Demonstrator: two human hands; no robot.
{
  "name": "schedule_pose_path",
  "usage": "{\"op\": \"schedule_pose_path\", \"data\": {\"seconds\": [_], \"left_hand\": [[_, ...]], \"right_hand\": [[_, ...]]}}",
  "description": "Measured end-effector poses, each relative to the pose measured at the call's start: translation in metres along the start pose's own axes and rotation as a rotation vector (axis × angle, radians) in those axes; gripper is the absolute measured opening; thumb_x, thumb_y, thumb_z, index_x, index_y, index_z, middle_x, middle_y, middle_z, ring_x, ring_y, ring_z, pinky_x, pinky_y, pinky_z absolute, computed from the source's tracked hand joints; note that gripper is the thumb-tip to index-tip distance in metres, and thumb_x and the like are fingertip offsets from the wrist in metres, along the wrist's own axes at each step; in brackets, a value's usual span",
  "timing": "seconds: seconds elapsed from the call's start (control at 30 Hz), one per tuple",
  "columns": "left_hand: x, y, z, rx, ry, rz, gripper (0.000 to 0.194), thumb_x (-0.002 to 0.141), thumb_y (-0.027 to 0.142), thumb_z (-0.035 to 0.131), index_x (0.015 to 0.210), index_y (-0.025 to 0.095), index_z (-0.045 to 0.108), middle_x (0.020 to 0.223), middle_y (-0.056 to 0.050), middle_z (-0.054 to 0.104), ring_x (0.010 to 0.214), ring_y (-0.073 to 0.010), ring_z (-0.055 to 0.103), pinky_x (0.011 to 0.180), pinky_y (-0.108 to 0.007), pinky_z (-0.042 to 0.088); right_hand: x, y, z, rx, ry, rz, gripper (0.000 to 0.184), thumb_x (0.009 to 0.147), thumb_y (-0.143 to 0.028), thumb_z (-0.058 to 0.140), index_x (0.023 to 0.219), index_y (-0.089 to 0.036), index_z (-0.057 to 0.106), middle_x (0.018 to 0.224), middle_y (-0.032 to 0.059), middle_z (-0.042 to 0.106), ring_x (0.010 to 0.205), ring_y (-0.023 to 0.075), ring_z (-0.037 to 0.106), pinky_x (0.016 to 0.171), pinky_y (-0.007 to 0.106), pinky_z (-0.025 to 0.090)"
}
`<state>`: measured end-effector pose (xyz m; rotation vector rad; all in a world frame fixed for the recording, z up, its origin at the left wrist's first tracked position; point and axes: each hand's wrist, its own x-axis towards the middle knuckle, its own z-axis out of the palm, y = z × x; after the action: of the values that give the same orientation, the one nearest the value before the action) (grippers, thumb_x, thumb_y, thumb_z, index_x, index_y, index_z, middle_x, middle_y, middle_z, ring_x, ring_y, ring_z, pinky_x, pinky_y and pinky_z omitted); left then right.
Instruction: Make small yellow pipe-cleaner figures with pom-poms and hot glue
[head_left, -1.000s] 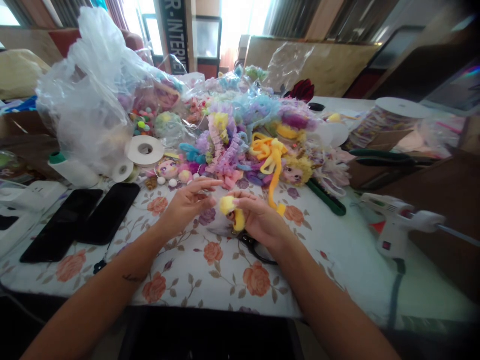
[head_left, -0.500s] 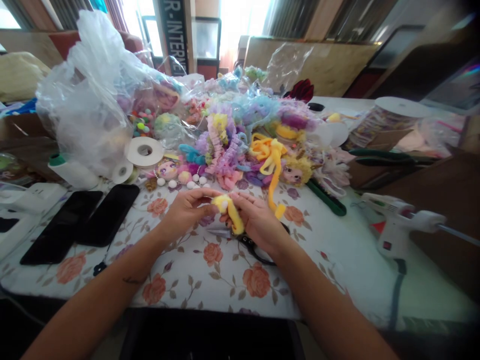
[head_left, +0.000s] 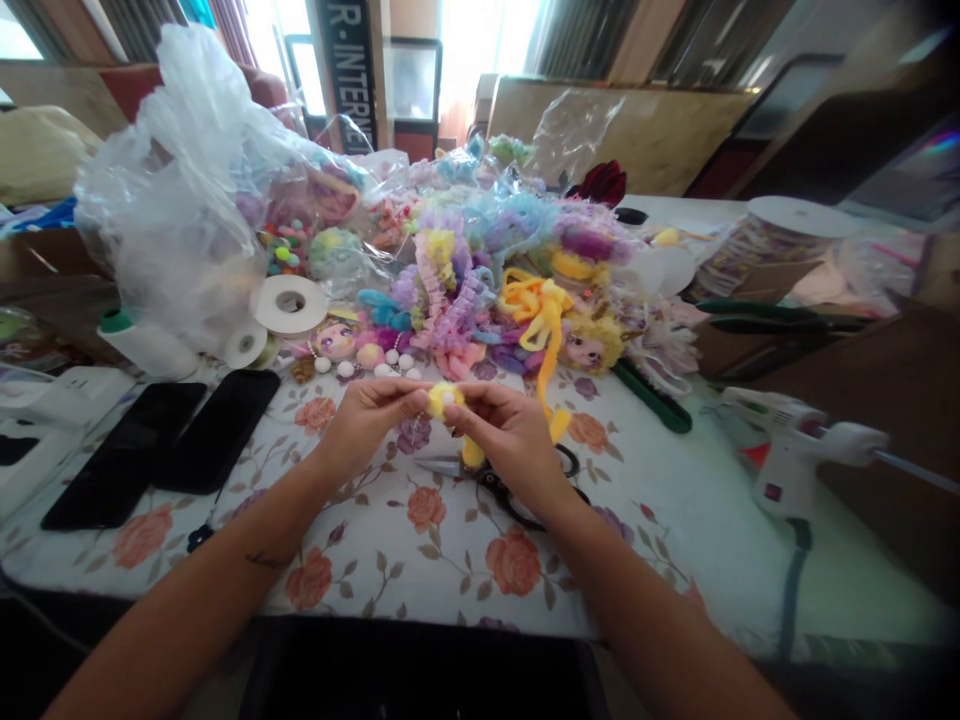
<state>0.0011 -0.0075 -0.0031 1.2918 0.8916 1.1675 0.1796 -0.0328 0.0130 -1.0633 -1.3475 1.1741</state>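
Note:
A small fuzzy yellow piece with a whitish centre is pinched between my two hands above the flowered tablecloth. My left hand grips its left side between thumb and fingertips. On the other side, my right hand has its thumb and fingers closed on the piece. A yellow fuzzy strip hangs down beside my right fingers, its upper part hidden by the hand. Under my right hand lie black-handled scissors, blades pointing left. Behind it, a yellow fuzzy cord trails from a tangled bundle.
Two dark phones lie at left, near a white tape roll. Dolls' heads, beads and a pastel heap of ruffles fill the back. At right are dark green-handled pliers and a white glue gun with its cable.
My right thumb has come up onto the yellow piece, and my right hand has turned. The yellow strip, earlier draped in front of the right fingers, is now mostly covered by that hand.

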Motion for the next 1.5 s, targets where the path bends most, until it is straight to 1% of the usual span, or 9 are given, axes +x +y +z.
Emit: {"op": "schedule_pose_path", "data": {"seconds": [0.13,0.33,0.53,0.77,0.83,0.93,1.17,1.3,1.5], "left_hand": [[0.001,-0.003,-0.001,-0.058,-0.059,0.008,0.027,0.073,0.029,0.080,0.099,0.022,0.077,0.092,-0.005,0.077,0.080,-0.0168,0.069,0.078,-0.030,0.056],[0.001,-0.009,-0.001,-0.039,0.012,0.055,0.016,0.067,0.026,0.084,0.082,0.021,0.080,0.084,-0.004,0.075,0.077,-0.0155,0.066,0.071,-0.027,0.055],[0.001,-0.007,-0.001,-0.035,-0.002,0.098,0.014,0.068,0.025,0.083,0.082,0.023,0.080,0.082,-0.003,0.074,0.075,-0.0140,0.065,0.067,-0.024,0.053],[0.002,-0.002,0.000,-0.074,0.025,0.009,0.022,0.073,0.031,0.080,0.092,0.021,0.078,0.087,-0.004,0.076,0.077,-0.0142,0.067,0.073,-0.025,0.054],[0.002,0.001,0.000,-0.112,0.040,-0.023,0.021,0.076,0.036,0.077,0.088,0.019,0.078,0.083,-0.004,0.075,0.076,-0.0138,0.067,0.074,-0.025,0.054],[0.003,0.005,0.001,-0.208,-0.029,-0.113,0.027,0.077,0.042,0.075,0.084,0.016,0.077,0.083,-0.005,0.074,0.075,-0.0142,0.067,0.075,-0.026,0.055],[0.002,0.009,0.001,-0.333,-0.132,-0.272,0.016,0.075,0.028,0.077,0.084,0.015,0.072,0.074,-0.002,0.069,0.065,-0.0104,0.064,0.063,-0.020,0.053],[0.002,0.009,0.000,-0.441,-0.157,-0.313,0.012,0.076,0.020,0.076,0.085,0.013,0.071,0.074,-0.002,0.069,0.066,-0.0094,0.064,0.065,-0.020,0.053],[0.003,0.010,0.000,-0.443,-0.098,-0.336,0.012,0.070,0.016,0.079,0.077,0.012,0.070,0.069,-0.001,0.068,0.063,-0.0090,0.064,0.061,-0.018,0.051]], "right_hand": [[-0.001,0.003,0.001,-0.078,0.020,-0.059,0.021,0.079,-0.038,0.073,0.090,-0.021,0.074,0.072,0.0021,0.069,0.062,0.0150,0.059,0.058,0.028,0.047],[-0.005,0.005,0.005,-0.134,0.031,-0.131,0.016,0.083,-0.035,0.068,0.087,-0.021,0.077,0.077,0.0036,0.070,0.063,0.0158,0.061,0.059,0.029,0.049],[-0.004,0.004,0.007,-0.156,0.016,-0.167,0.015,0.085,-0.033,0.067,0.086,-0.021,0.076,0.077,0.0034,0.069,0.065,0.0157,0.060,0.061,0.029,0.048],[-0.005,0.008,0.007,-0.184,0.103,-0.161,0.016,0.082,-0.033,0.070,0.094,-0.022,0.071,0.086,0.0042,0.071,0.073,0.0177,0.062,0.069,0.032,0.051],[-0.004,0.009,0.006,-0.245,0.125,-0.202,0.014,0.083,-0.031,0.069,0.093,-0.022,0.070,0.085,0.0041,0.070,0.074,0.0179,0.063,0.070,0.032,0.051],[-0.004,0.009,0.005,-0.361,0.143,-0.312,0.010,0.084,-0.027,0.067,0.092,-0.022,0.071,0.086,0.0043,0.071,0.075,0.0181,0.063,0.071,0.032,0.052],[-0.005,0.013,0.008,-0.542,0.130,-0.590,0.012,0.086,-0.020,0.064,0.096,-0.023,0.070,0.089,0.0041,0.071,0.080,0.0172,0.066,0.073,0.029,0.055],[-0.005,0.014,0.008,-0.551,0.130,-0.624,0.012,0.086,-0.018,0.064,0.096,-0.022,0.069,0.088,0.0037,0.071,0.078,0.0158,0.066,0.072,0.028,0.056],[-0.004,0.015,0.007,-0.505,0.099,-0.630,0.013,0.085,-0.015,0.064,0.093,-0.022,0.071,0.088,0.0040,0.069,0.076,0.0146,0.066,0.071,0.026,0.056]]}}
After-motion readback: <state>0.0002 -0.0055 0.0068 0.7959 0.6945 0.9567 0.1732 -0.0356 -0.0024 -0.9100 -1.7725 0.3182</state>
